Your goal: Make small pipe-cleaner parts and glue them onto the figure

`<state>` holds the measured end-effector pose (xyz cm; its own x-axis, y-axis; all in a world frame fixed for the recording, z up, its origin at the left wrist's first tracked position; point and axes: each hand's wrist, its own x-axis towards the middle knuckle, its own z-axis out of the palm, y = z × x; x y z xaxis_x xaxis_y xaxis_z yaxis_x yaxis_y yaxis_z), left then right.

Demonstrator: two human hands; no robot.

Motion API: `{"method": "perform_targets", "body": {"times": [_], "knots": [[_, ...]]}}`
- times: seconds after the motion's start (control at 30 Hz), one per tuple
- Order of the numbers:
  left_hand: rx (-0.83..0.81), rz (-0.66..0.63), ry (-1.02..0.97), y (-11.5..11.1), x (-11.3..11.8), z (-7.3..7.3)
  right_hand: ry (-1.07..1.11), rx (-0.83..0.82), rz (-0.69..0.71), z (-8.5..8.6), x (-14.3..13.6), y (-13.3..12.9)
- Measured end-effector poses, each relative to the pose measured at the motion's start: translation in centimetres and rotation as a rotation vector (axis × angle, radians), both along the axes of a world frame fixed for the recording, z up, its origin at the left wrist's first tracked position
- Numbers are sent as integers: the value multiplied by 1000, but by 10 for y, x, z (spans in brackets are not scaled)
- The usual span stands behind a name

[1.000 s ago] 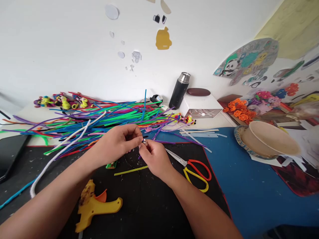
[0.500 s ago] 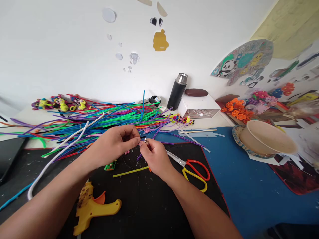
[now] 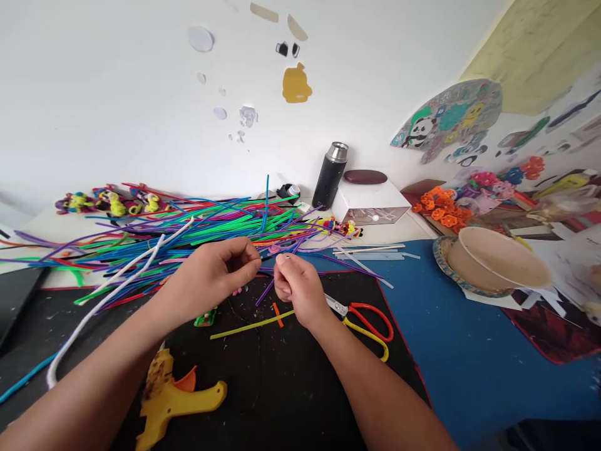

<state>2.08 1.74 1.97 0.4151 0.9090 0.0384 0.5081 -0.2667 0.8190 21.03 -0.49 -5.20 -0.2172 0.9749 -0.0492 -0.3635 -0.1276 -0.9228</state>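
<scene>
Loosely pinched left hand, fisted right hand

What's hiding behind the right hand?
Behind the right hand, scissors and a yellow strip peek out. The hand covers the blade tips and the strip's right end.

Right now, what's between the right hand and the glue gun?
Head view: nearest the right hand, a yellow strip with an orange strip crossing it; closer to the glue gun, speckled black mat and a thin dark strand.
</scene>
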Motion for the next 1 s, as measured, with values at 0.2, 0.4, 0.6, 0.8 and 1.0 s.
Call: {"method": "perform_targets", "body": {"times": [0.2,0.4,0.6,0.8,1.0], "knots": [[275,9,166,-2,2,-3,69,-1,-59,6,4,3],[783,-81,408,2,-2,-15,84,-64,-73,6,4,4],[991,-178,553,2,-3,-14,88,-94,-58,5,2,4],[1061,-219,525,0,-2,-14,108,-123,-60,6,1,3],[868,-186,437,1,-2,-18,108,-133,-73,7,2,3]]}}
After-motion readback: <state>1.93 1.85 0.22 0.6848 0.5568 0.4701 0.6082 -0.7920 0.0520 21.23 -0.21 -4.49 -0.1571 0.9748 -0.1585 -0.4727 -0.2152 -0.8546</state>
